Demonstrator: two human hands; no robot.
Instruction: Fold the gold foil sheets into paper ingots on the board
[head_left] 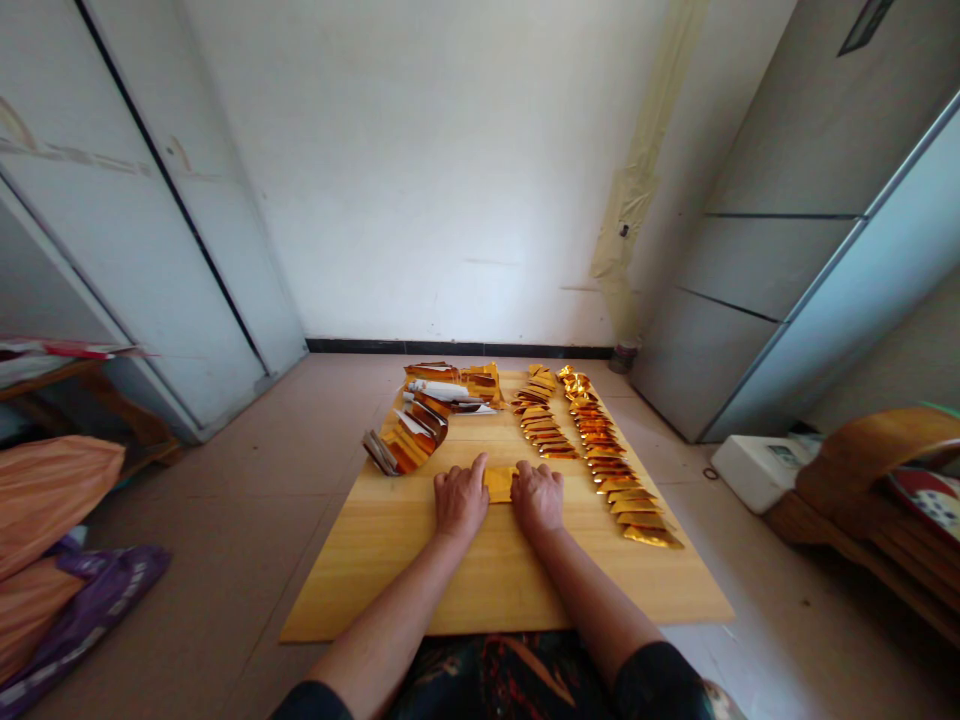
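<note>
My left hand [460, 496] and my right hand [538, 496] rest side by side on a wooden board [495, 580], fingers curled and pressing down on a small gold foil paper [499, 483] between them. Beyond the hands, two rows of folded gold pieces [600, 450] run from the far end toward the right edge. A curved stack of unfolded gold sheets [412, 440] lies at the left, with a further pile [457, 382] behind it.
The board lies on a tiled floor. A grey refrigerator [787, 280] stands at the right, with a white box [757, 468] and wooden chair [877, 480] near it. Orange and purple bags [60, 560] sit at the left below white cupboard doors.
</note>
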